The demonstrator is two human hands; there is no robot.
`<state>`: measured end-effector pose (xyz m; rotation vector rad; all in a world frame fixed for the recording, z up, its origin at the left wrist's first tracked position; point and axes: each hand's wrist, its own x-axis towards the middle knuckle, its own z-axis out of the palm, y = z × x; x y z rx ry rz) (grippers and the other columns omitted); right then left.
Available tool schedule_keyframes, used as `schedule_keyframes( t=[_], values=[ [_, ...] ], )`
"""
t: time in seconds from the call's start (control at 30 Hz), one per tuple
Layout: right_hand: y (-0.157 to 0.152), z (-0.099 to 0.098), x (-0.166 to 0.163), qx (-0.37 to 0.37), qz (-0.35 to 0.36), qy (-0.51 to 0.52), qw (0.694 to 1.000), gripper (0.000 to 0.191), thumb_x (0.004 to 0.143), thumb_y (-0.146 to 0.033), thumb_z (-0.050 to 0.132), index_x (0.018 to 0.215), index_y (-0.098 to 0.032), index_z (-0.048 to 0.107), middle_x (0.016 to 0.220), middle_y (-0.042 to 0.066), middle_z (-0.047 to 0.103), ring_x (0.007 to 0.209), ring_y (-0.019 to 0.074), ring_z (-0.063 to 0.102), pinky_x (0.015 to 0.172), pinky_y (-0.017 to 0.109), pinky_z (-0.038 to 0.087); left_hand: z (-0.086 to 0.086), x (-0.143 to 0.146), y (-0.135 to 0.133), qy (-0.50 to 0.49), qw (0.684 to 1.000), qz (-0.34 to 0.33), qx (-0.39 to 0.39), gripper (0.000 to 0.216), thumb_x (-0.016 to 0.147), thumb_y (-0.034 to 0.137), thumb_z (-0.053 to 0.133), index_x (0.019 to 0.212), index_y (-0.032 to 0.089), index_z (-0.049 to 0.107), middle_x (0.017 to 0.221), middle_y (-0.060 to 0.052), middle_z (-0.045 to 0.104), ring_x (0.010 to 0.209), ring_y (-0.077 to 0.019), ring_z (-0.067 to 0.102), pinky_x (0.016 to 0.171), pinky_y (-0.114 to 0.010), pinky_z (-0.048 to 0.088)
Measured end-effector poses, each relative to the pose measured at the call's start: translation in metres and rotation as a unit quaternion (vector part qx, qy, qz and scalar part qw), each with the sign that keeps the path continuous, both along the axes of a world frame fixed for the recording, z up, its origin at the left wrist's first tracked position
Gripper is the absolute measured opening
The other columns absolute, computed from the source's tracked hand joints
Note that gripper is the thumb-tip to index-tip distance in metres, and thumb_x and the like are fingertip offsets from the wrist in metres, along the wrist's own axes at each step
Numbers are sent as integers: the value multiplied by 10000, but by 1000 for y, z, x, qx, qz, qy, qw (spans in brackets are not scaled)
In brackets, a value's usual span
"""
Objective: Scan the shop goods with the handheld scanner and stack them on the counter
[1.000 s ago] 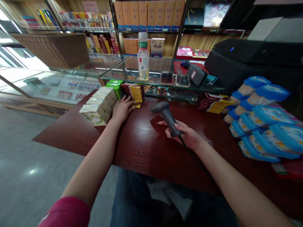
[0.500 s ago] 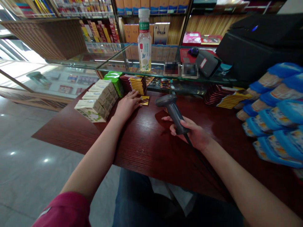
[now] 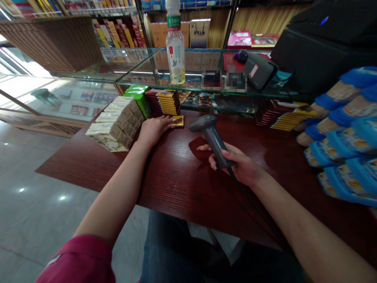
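My right hand (image 3: 240, 162) is wrapped round the handle of a dark grey barcode scanner (image 3: 214, 137), its head raised above the desk and turned left. A cord runs down from the handle. Beside the stacked packets, my left hand (image 3: 153, 129) lies flat with fingers stretched out. Its fingertips touch the left end of a small yellow flat packet (image 3: 178, 121), partly hiding it. Just behind stands a stack of maroon-and-yellow packets (image 3: 165, 102). Cream cartons (image 3: 113, 125) and a green pack (image 3: 141, 98) form a row to the left of this hand.
A drink bottle (image 3: 176, 55) stands on the glass counter (image 3: 194, 84) behind the brown desk (image 3: 176, 177). Blue-lidded containers (image 3: 344, 145) are piled at the right, near another packet stack (image 3: 279, 116). A wicker basket (image 3: 53, 43) rests at far left.
The view has tilted slightly downward and shifted. My left fingers have flattened and drawn together a little at the yellow packet. My right hand keeps the scanner in nearly the same pose.
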<state>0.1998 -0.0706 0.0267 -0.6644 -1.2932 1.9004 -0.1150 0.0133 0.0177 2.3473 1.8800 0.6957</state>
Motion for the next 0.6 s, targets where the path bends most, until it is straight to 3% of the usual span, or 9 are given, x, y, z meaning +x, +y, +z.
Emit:
schedule_keyframes(
  t=[0.13, 0.3, 0.37, 0.47, 0.53, 0.6],
  values=[
    [-2, 0, 1, 21, 29, 5, 999, 468, 844, -457, 790, 1238, -217, 710, 1310, 123, 728, 717, 160, 618, 661, 325, 513, 10, 16, -10, -43, 995, 70, 56, 284, 1032, 406, 608, 1179, 269, 808, 1095, -79, 825, 1073, -282, 761, 935, -317, 516],
    [-3, 0, 2, 36, 38, -1, 999, 466, 837, -460, 797, 1232, -228, 717, 1275, 124, 733, 712, 165, 613, 645, 331, 502, 6, 23, -4, -261, 954, 85, 122, 287, 1025, 348, 584, 1090, 178, 804, 1069, -79, 815, 1031, -241, 745, 900, -272, 525],
    [-3, 0, 1, 36, 40, -3, 999, 475, 835, -453, 800, 1242, -224, 714, 1271, 129, 726, 715, 164, 612, 633, 327, 497, 0, 25, 2, -374, 919, 86, 87, 266, 1000, 318, 597, 1065, 152, 795, 1037, -86, 809, 966, -223, 745, 882, -287, 555],
    [-4, 1, 0, 36, 44, -8, 998, 485, 826, -459, 808, 1236, -216, 718, 1217, 127, 732, 699, 158, 599, 603, 313, 488, -8, 32, 6, -532, 843, 62, -47, 239, 958, 311, 646, 1069, 141, 772, 934, -81, 796, 801, -198, 737, 796, -329, 608],
    [-4, 3, 0, 34, 40, -11, 999, 479, 820, -465, 813, 1220, -217, 725, 1164, 118, 739, 675, 152, 583, 575, 302, 481, -10, 36, 5, -586, 802, 42, -110, 226, 939, 302, 670, 1071, 142, 760, 890, -68, 787, 738, -185, 723, 752, -339, 625],
    [-5, 5, -1, 28, 36, -12, 999, 462, 818, -463, 816, 1201, -218, 732, 1108, 109, 741, 655, 147, 571, 549, 290, 472, -9, 40, 3, -608, 784, 28, -126, 212, 928, 280, 680, 1066, 137, 754, 885, -64, 784, 730, -176, 718, 739, -331, 630]
  ],
)
